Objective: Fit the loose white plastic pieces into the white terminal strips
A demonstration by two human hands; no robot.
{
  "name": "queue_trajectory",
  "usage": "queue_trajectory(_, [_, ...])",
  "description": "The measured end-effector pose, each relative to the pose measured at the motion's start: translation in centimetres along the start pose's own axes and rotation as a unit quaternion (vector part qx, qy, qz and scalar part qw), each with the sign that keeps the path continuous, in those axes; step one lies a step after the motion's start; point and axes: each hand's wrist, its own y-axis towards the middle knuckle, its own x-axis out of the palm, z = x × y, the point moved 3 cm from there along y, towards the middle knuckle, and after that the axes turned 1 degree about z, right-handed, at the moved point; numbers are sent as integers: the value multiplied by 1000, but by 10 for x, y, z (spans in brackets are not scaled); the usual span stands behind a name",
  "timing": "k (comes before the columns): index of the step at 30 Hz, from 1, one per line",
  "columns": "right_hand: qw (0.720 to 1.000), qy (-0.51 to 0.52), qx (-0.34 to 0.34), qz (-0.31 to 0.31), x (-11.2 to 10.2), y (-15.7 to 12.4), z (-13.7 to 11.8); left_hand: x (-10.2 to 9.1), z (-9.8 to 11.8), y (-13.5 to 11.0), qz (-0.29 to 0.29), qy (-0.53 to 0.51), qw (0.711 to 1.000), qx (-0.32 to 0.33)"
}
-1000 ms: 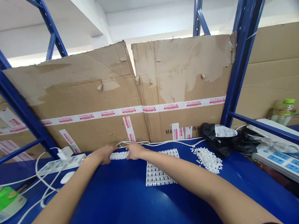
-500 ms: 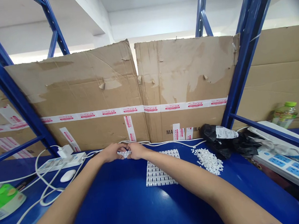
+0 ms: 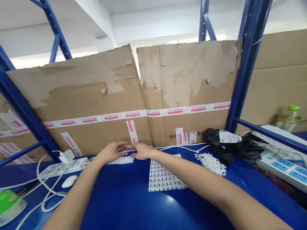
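Observation:
On the blue tabletop near the cardboard, a short block of small white plastic pieces [image 3: 122, 160] lies below my hands. My left hand [image 3: 111, 153] is just above it, thumb and fingers curved apart with a gap between them; it holds nothing. Close by on the right, my right hand [image 3: 143, 152] has its fingertips slightly parted at the block's right end, and nothing shows in them. A larger grid of similar white pieces [image 3: 159, 178] lies flat, partly hidden under my right forearm.
Loose small white parts [image 3: 212, 163] form a pile on the right, beside a black plastic bag [image 3: 216, 142]. On the left are a power strip [image 3: 80, 164], a white mouse [image 3: 69, 181], looping cables and a green can [image 3: 9, 208]. Cardboard [image 3: 96, 97] stands behind.
The white pieces pinched between both hands are now down on the table. My fingers have parted, and my left hand has shifted slightly left and up.

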Motion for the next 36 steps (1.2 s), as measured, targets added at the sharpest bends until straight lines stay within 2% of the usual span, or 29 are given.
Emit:
queue_trajectory(2, [1000,12,-9,19,-23,-20,4,0,19,-5,62,-12,998,3])
queue_trajectory(5, [999,18,-25,45,-61,-66,21,15,51,-14,138,-22,990,6])
queue_trajectory(8, [997,-19,-15,79,-96,-123,48,46,80,-20,141,-11,990,21])
queue_trajectory(11, [990,-84,33,106,-121,-178,80,74,100,-22,131,0,990,51])
queue_trajectory(13, [985,-97,93,108,-131,-210,101,90,107,-23,107,9,991,76])
queue_trajectory(15, [980,-110,126,111,-135,-236,117,100,109,-24,80,23,992,90])
queue_trajectory(19, [975,-157,84,129,-135,-271,139,108,106,-35,65,40,994,73])
queue_trajectory(22, [970,-185,81,134,-133,-284,152,113,106,-60,72,44,996,26])
queue_trajectory(24, [967,-203,83,127,-132,-289,157,119,111,-85,108,58,992,-4])
queue_trajectory(27, [967,-223,62,102,-128,-292,154,136,124,-124,151,80,985,-20])
queue_trajectory(30, [971,-223,26,80,-123,-292,142,154,137,-149,162,87,983,-12])
queue_trajectory(33, [975,-209,17,74,-117,-292,133,165,145,-157,185,108,977,8])
queue_trajectory(36, [973,-216,42,62,-111,-293,134,171,147,-159,212,142,967,15])
